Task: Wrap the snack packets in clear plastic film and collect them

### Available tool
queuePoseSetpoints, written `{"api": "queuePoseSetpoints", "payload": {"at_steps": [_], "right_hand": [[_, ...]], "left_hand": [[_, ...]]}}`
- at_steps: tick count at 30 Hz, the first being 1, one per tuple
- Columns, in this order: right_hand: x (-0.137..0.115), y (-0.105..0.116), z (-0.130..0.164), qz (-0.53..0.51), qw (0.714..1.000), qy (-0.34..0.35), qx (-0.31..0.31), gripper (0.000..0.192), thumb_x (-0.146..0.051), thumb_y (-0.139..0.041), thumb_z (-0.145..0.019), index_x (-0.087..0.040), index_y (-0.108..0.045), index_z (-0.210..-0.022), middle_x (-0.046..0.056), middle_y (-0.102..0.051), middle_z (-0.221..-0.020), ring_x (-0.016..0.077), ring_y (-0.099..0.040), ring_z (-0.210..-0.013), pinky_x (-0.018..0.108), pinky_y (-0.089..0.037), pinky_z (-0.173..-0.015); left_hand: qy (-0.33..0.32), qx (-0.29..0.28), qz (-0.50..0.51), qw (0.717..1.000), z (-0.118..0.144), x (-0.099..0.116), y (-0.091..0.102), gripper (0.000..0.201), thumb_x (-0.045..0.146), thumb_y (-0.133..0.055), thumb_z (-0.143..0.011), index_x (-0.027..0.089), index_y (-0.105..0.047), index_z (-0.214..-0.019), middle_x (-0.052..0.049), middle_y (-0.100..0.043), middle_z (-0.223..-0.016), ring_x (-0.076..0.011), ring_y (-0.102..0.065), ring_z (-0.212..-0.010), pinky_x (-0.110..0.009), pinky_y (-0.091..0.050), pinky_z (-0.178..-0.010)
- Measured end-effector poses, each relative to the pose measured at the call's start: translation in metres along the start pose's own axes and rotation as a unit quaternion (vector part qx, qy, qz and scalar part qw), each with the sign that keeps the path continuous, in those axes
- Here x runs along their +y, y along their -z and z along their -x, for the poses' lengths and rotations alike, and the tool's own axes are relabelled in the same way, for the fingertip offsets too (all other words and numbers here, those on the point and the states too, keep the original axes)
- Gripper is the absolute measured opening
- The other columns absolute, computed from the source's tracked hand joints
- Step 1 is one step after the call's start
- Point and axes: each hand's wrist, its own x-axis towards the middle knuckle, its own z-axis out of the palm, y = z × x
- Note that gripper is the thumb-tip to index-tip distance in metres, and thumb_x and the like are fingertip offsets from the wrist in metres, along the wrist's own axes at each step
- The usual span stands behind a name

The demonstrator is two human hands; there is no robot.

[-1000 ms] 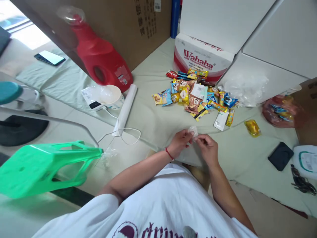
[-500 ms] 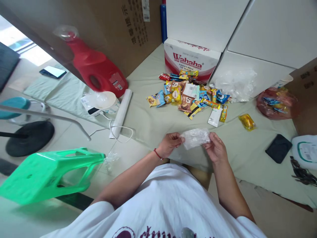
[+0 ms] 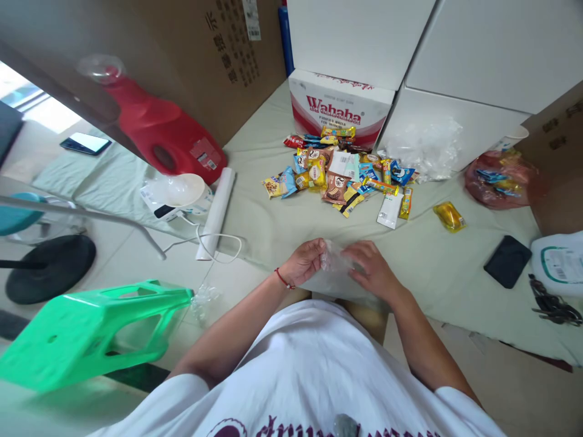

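My left hand (image 3: 307, 261), with a red string bracelet on its wrist, pinches a crumpled clear plastic bag (image 3: 336, 260) by its left edge. At the bag's right side is my right hand (image 3: 371, 267), thumb and fingers apart; whether the fingertips touch the plastic I cannot tell. The thin film droops between and below the hands, its lower edge hard to make out. Beyond them, on the pale green cloth (image 3: 273, 233), lies a heap of wrapped snacks (image 3: 334, 173). A white packet (image 3: 390, 209) and a yellow-wrapped snack (image 3: 449, 216) lie to its right.
A Wahaba-style printed carton (image 3: 341, 106) stands behind the snacks, beside crumpled clear plastic (image 3: 426, 149). Rightward are a red bag of snacks (image 3: 498, 179) and a black pouch (image 3: 507, 261). Leftward are a red jug (image 3: 159, 130), a white roll (image 3: 216, 212), a paper cup (image 3: 197, 193) and a green stool (image 3: 91, 331).
The folded clear plastic, earlier stretched between both hands, now hangs looser and more opened out. My right hand has turned over and its fingers have spread; my left keeps its pinch.
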Motion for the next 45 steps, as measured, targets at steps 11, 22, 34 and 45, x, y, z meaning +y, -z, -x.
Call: {"api": "queuePoseSetpoints", "payload": {"at_steps": [11,22,34,45], "right_hand": [[0.015,0.002,-0.021,-0.475,0.808,-0.344,0.05,0.048,-0.058,-0.092,-0.063,-0.019,-0.066,-0.072,0.0,-0.061,-0.072,0.01,-0.045,-0.055,0.022,-0.036,-0.047],[0.005,0.013,-0.049,-0.113,0.976,-0.153,0.107,0.029,-0.053,-0.072,-0.088,-0.025,-0.075,-0.098,0.005,-0.068,-0.093,0.0221,-0.06,-0.086,0.037,-0.051,-0.079],[-0.01,-0.033,-0.004,0.158,0.974,0.078,0.141,0.018,-0.02,-0.061,-0.099,-0.027,-0.077,-0.102,0.004,-0.072,-0.092,0.0222,-0.054,-0.088,0.039,-0.048,-0.082],[-0.024,-0.021,0.055,0.068,0.978,-0.037,0.193,0.02,-0.016,-0.057,-0.098,-0.025,-0.072,-0.108,0.004,-0.07,-0.094,0.0202,-0.062,-0.087,0.036,-0.054,-0.077]], "left_hand": [[0.07,-0.124,-0.152,0.978,0.018,0.02,0.037,0.048,0.054,-0.094,-0.063,0.016,-0.067,-0.078,-0.003,-0.065,-0.077,-0.0126,-0.057,-0.07,-0.022,-0.041,-0.063],[-0.013,0.055,-0.201,0.978,-0.003,0.001,0.009,0.056,0.069,-0.077,-0.074,0.017,-0.055,-0.068,0.006,-0.044,-0.06,-0.0082,-0.036,-0.056,-0.024,-0.026,-0.055],[-0.058,0.256,-0.01,0.965,-0.016,0.007,0.018,0.04,0.048,-0.076,-0.083,0.022,-0.047,-0.075,0.008,-0.049,-0.057,-0.0063,-0.042,-0.046,-0.019,-0.027,-0.044],[-0.067,0.264,-0.027,0.962,-0.023,0.01,0.021,0.041,0.053,-0.073,-0.087,0.02,-0.051,-0.075,0.005,-0.057,-0.059,-0.0077,-0.049,-0.043,-0.021,-0.029,-0.04]]}}
